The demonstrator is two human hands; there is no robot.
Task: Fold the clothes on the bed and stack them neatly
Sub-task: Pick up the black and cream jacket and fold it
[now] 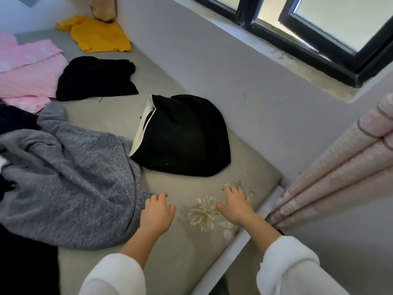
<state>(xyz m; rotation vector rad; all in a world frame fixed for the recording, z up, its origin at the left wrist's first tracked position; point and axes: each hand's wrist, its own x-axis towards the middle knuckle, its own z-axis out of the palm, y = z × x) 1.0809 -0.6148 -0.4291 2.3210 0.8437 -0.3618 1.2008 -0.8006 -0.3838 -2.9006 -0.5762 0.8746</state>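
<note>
Head view is showing both hands stretched out over the grey bed sheet. The left hand is sitting at the edge of a crumpled grey knit sweater, fingers loosely spread and gripping nothing; whether it is touching the knit cannot be told. The right hand is lying flat, fingers spread wide, holding nothing, beside a floral print. A folded black garment with a white edge is sitting just beyond the hands. Farther off, a second black garment, a pink garment and a yellow top are lying unfolded.
</note>
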